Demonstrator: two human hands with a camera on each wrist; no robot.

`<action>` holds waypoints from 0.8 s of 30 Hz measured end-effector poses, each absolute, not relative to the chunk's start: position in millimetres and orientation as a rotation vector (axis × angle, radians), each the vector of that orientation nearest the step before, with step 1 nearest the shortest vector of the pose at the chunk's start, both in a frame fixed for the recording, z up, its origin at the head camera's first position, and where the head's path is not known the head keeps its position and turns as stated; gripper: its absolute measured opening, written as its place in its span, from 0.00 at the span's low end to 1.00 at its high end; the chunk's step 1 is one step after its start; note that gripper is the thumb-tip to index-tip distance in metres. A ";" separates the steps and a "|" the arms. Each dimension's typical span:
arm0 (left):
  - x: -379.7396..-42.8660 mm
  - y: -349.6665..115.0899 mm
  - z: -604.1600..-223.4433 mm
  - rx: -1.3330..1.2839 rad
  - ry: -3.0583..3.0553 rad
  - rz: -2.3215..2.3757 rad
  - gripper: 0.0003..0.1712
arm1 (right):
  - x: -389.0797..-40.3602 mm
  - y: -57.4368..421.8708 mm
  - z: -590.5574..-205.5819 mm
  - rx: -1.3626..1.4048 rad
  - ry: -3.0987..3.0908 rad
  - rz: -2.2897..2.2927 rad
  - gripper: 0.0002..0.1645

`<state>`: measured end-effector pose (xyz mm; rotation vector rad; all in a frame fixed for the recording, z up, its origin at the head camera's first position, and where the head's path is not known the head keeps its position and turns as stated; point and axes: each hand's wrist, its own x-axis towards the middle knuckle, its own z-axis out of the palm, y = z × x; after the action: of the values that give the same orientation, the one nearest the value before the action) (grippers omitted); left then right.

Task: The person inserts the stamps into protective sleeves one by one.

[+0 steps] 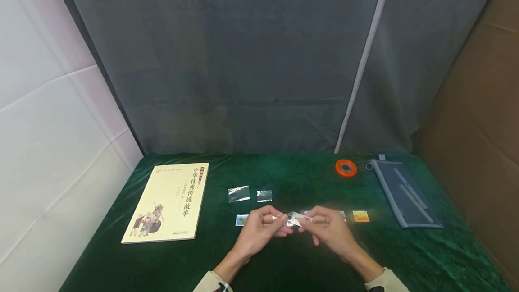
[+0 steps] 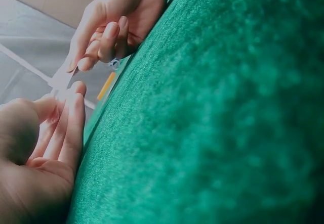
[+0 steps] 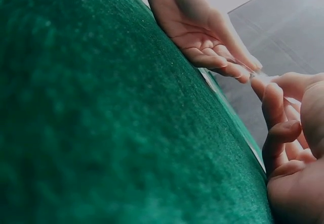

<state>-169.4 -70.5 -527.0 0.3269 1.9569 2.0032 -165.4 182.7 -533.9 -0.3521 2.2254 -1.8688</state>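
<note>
In the head view both hands meet above the green cloth, fingertips close together. My left hand (image 1: 259, 230) pinches a small clear plastic sleeve (image 1: 289, 221) between thumb and forefinger. Facing it, my right hand (image 1: 331, 232) pinches a small pale stamp (image 1: 298, 218) by its right side, and the stamp's left end overlaps the sleeve. The left wrist view shows the pale piece (image 2: 62, 77) spanning the gap between the two hands. Beyond the left hand lies a blue-and-green stamp (image 1: 241, 220), and an orange-yellow stamp (image 1: 361, 216) lies right of the right hand.
Two clear plastic sleeves (image 1: 239, 194) lie beyond the hands. A cream book (image 1: 166, 202) is at the left. Farther back on the right are an orange tape roll (image 1: 346, 168) and a blue mesh zip pouch (image 1: 405, 195). Partly hidden pieces show behind the right hand.
</note>
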 end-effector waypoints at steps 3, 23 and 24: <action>-169.7 -70.6 -527.4 0.324 1.971 2.005 0.17 | -166.0 183.1 -535.3 -0.366 2.238 -1.840 0.14; -169.5 -71.2 -529.7 0.390 1.974 2.007 0.16 | -164.6 183.5 -533.6 -0.400 2.274 -1.776 0.14; -169.4 -71.2 -529.6 0.387 1.974 2.011 0.16 | -164.6 183.6 -533.8 -0.397 2.274 -1.777 0.14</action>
<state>-169.4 -71.2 -529.6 0.3874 1.9745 2.0108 -164.6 183.6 -533.8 -0.3968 2.2741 -1.7774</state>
